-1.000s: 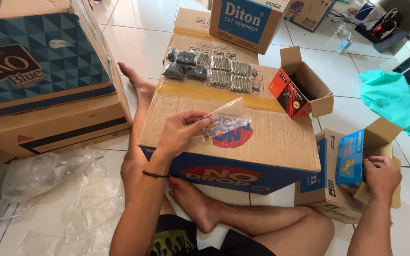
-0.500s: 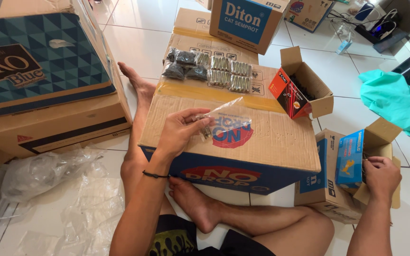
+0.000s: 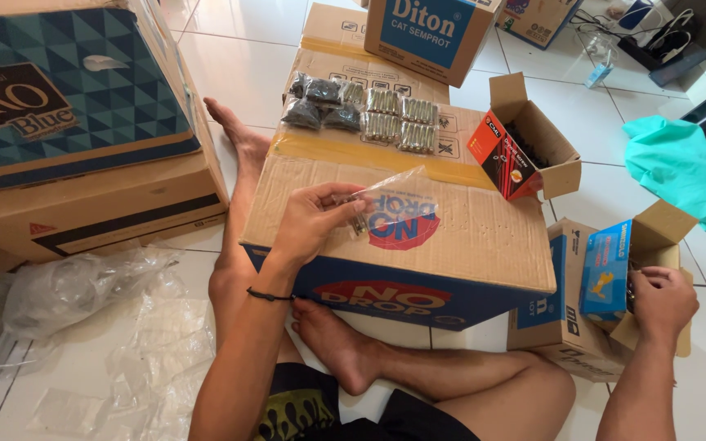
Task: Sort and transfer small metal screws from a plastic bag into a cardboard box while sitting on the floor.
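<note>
My left hand point(image 3: 312, 222) holds a small clear plastic bag point(image 3: 394, 201) with a few metal pieces in its corner, above the top of a large cardboard box point(image 3: 484, 245). My right hand point(image 3: 662, 300) reaches into a small open carton point(image 3: 565, 327) on the floor at the right, beside a blue inner box point(image 3: 606, 268); its fingertips are hidden inside. Filled small bags of dark screws point(image 3: 312, 104) and silvery screws point(image 3: 399, 121) lie in rows at the far end of the big box.
An open orange and black box point(image 3: 510, 155) of dark screws stands at the right edge of the big box. Stacked cartons point(image 3: 75, 139) fill the left. Crumpled clear plastic point(image 3: 100, 327) lies on the tile floor. A teal cloth point(image 3: 680, 167) lies at right.
The view has shifted slightly. Both hands keep nearly the same places, the left with the clear bag, the right in the small carton.
</note>
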